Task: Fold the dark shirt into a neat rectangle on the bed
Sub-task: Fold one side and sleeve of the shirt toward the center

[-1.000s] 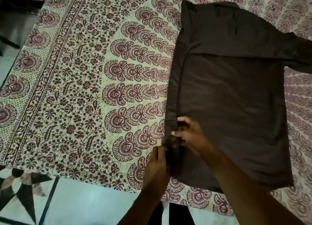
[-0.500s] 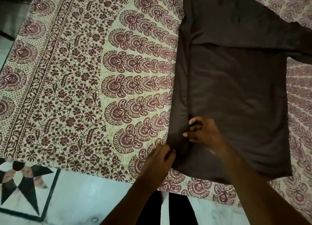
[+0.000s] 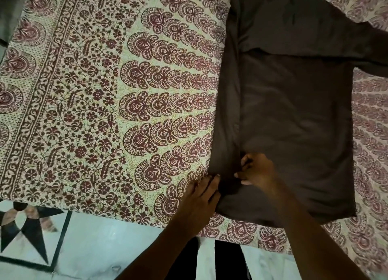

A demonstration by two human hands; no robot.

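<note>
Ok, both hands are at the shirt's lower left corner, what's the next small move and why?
Probably flatten that corner: the right hand pinches the folded-in strip of the dark shirt where it bunches near the hem, and the left hand rests at its edge. The other sleeve lies unfolded.

Bedspread [image 3: 94, 111] left of shirt [image 3: 294, 122]: broad flat stretch, open to a hand. Near-left shirt corner crowded; left hand [image 3: 201, 198] and right hand [image 3: 258, 170] sit close together. Right forearm crosses near hem. Sleeve [image 3: 367, 55] blocks far right.
</note>
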